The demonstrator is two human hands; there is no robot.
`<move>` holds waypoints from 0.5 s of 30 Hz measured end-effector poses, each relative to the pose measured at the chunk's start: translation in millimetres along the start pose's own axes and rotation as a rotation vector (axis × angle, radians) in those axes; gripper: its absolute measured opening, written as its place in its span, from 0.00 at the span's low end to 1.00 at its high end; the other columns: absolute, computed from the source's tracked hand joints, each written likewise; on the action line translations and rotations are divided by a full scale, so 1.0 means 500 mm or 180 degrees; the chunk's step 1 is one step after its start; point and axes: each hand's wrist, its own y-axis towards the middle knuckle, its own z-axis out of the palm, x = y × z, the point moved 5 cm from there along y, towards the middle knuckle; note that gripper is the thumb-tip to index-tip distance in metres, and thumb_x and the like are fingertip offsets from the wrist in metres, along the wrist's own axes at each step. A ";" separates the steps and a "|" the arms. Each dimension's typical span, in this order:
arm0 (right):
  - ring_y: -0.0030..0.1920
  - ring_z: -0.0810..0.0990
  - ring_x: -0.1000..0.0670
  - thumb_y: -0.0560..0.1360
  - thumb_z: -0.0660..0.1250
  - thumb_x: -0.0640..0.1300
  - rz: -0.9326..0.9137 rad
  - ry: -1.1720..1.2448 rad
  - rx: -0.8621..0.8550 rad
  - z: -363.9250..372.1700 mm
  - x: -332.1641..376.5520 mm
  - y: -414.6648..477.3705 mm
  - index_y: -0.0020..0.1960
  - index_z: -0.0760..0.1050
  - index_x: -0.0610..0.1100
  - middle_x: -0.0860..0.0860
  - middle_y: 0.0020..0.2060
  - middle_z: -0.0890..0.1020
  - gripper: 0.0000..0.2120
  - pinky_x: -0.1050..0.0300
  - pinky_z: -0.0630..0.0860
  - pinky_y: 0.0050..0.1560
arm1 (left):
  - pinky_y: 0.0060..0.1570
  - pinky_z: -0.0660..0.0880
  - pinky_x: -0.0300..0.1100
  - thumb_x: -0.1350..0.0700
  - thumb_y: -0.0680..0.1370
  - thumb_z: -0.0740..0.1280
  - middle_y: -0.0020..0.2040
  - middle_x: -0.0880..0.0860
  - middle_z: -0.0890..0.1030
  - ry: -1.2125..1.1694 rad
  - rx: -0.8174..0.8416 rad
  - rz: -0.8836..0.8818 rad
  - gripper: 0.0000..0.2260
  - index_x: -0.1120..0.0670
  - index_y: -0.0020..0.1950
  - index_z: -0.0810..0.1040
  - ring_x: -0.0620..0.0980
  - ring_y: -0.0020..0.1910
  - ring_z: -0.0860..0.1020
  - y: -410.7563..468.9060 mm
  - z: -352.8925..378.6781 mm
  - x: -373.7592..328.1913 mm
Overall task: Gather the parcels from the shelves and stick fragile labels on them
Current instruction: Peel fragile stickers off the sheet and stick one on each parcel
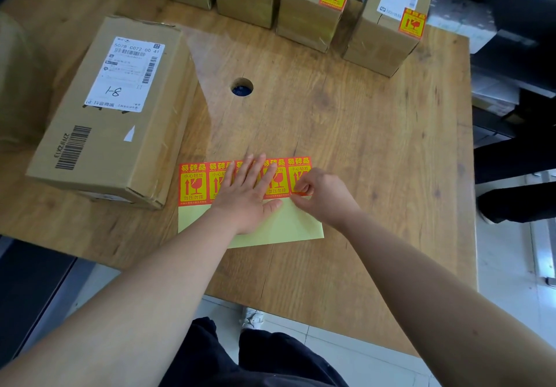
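Fragile-label sheet (pixel 192 183) lies near-centre on tabletop (pixel 361 146); left hand (pixel 246 194) flat, pinning it; right hand (pixel 316 191) pinches the rightmost label's corner. Risk: tearing if peeled unevenly. Large parcel (pixel 114 110) unlabelled, left.

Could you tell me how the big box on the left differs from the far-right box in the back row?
The big box lies flat and is larger; the far-right box stands upright. The far-right box carries a red-and-yellow fragile label; the big box's visible faces show none. Both are brown cardboard with white shipping labels.
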 end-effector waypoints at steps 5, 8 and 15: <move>0.42 0.80 0.50 0.73 0.67 0.45 0.0385 0.0245 -0.0248 -0.019 -0.016 -0.002 0.44 0.79 0.44 0.53 0.40 0.81 0.04 0.51 0.78 0.46 | 0.72 0.32 0.54 0.35 0.78 0.42 0.74 0.50 0.28 0.0011 0.0003 -0.0004 0.31 0.46 0.74 0.30 0.50 0.72 0.27 0.000 0.000 0.000; 0.41 0.79 0.50 0.74 0.65 0.43 0.0878 0.0643 -0.0546 -0.055 -0.042 -0.006 0.43 0.77 0.44 0.53 0.37 0.81 0.04 0.54 0.76 0.43 | 0.72 0.32 0.53 0.35 0.79 0.42 0.75 0.49 0.30 0.0012 0.0008 -0.0024 0.32 0.46 0.75 0.31 0.49 0.72 0.28 0.001 -0.001 0.000; 0.38 0.76 0.54 0.74 0.63 0.40 0.0955 0.0694 -0.0987 -0.134 -0.053 -0.006 0.43 0.76 0.43 0.54 0.36 0.78 0.04 0.64 0.71 0.36 | 0.72 0.33 0.53 0.36 0.79 0.43 0.75 0.50 0.30 0.0081 0.0100 -0.0074 0.31 0.47 0.75 0.31 0.50 0.73 0.29 0.001 -0.007 -0.003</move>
